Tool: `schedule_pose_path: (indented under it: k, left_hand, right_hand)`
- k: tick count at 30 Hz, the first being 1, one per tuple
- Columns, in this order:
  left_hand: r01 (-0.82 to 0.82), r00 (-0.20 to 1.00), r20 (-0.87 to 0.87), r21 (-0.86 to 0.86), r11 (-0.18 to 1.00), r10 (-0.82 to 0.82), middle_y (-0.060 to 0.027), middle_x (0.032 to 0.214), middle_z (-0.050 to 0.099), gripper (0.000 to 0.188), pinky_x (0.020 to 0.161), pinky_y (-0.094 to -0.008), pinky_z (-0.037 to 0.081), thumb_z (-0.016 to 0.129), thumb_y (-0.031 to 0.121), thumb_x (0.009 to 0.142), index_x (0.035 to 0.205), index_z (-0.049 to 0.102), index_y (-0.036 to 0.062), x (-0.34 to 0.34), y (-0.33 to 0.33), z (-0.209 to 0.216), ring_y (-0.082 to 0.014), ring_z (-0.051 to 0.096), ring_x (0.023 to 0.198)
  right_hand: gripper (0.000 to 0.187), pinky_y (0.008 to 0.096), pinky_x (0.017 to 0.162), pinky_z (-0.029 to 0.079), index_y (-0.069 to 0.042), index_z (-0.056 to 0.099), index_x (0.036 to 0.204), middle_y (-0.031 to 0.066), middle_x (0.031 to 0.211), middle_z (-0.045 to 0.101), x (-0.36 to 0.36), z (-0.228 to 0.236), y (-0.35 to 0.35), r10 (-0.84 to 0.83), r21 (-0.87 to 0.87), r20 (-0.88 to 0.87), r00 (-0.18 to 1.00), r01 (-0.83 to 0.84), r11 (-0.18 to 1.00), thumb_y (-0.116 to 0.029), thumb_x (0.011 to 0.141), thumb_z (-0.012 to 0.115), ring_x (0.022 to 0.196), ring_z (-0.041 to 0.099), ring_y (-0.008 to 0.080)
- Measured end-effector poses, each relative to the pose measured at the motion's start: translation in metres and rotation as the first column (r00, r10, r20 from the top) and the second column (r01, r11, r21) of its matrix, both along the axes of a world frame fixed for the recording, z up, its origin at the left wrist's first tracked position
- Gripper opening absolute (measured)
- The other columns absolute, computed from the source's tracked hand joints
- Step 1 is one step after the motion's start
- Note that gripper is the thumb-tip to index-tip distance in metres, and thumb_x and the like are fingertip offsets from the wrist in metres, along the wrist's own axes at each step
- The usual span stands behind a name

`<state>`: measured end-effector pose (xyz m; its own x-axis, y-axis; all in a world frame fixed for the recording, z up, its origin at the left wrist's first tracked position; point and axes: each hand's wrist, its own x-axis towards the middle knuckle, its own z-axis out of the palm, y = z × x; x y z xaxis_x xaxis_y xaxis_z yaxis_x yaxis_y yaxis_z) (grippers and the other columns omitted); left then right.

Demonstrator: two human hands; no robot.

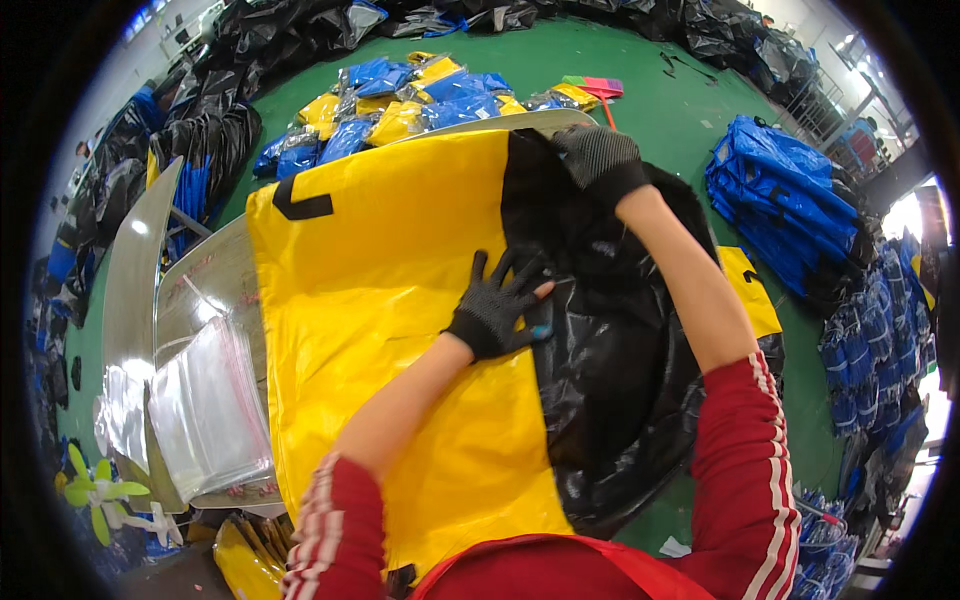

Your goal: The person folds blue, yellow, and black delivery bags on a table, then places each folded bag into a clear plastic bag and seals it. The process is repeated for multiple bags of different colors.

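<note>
A large yellow and black plastic tarpaulin sheet is spread over the table in front of me, its yellow part at the left and its glossy black part at the right. My left hand, in a dark dotted glove with some fingertips bare, lies flat with fingers spread where yellow meets black. At the far edge my right hand, gloved alike, is closed on the black part; its fingertips are mostly hidden. A black mark shows near the sheet's far left corner.
A stack of clear plastic bags lies left on the table. Packed blue and yellow bundles lie beyond it, near a broom. Folded blue sheets are on the green floor at right. A small fan stands lower left.
</note>
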<state>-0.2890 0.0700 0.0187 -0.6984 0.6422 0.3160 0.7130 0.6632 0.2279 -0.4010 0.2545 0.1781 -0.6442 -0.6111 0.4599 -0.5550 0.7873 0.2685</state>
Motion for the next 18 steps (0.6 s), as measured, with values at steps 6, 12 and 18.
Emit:
schedule_pose_path:
  k: [6,12,18]
  left_hand:
    - [-0.082,0.996,-0.045,-0.030,0.996,0.081,-0.0114,0.139,0.045,0.055,0.108,-0.0519,0.024,0.052,0.047,0.089,0.135,0.047,0.0157,-0.016,-0.050,-0.027,-0.0354,0.036,0.132]
    - [-0.377,0.832,0.383,-0.143,0.915,0.402,-0.0126,0.124,0.059,0.041,0.101,-0.0410,0.037,0.051,0.035,0.095,0.123,0.057,0.0055,0.074,-0.163,0.067,-0.0327,0.051,0.120]
    - [-0.630,0.774,0.055,-0.034,0.776,0.631,-0.0128,0.123,0.061,0.045,0.105,-0.0418,0.035,0.061,0.038,0.088,0.123,0.060,0.0103,0.066,-0.171,0.124,-0.0339,0.052,0.119]
  right_hand:
    - [0.034,0.0428,0.075,0.047,-0.011,0.058,0.123,0.0133,0.092,0.061,0.099,-0.084,0.059,0.244,-0.329,0.328,0.913,-0.132,0.935,-0.027,0.093,0.051,0.082,0.058,0.0332]
    - [0.039,0.0407,0.066,0.049,-0.022,0.059,0.125,0.0118,0.080,0.061,0.116,-0.139,0.087,0.150,0.136,0.461,0.875,-0.236,0.962,-0.015,0.087,0.050,0.073,0.062,0.0289]
    - [0.028,0.0457,0.070,0.048,-0.011,0.066,0.105,0.0156,0.086,0.065,0.102,-0.082,0.057,0.107,0.235,0.509,0.854,-0.258,0.937,-0.028,0.092,0.049,0.077,0.063,0.0334]
